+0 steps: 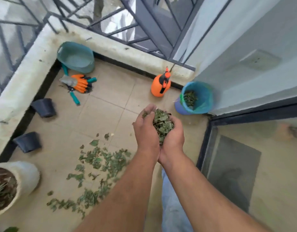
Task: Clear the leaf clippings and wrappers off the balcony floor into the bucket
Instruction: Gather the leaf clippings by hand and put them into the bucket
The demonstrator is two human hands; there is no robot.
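My left hand point(145, 129) and my right hand point(173, 136) are cupped together, heels touching, and hold a heap of green leaf clippings point(162, 124) between them above the tiled floor. The bucket point(202, 92), lined with a blue-green bag, stands ahead and to the right beside the wall, with some leaves lying inside it. More loose leaf clippings point(97, 166) are scattered over the floor at the lower left of my arms. I see no wrappers.
An orange spray bottle point(161, 85) stands left of the bucket. A teal tub point(76, 56), orange gloves point(80, 82) and teal-handled shears point(74, 97) lie in the far corner. Two black pots point(44, 107) point(28, 142) lie along the parapet; a white planter point(25, 177) stands at lower left. Glass door on the right.
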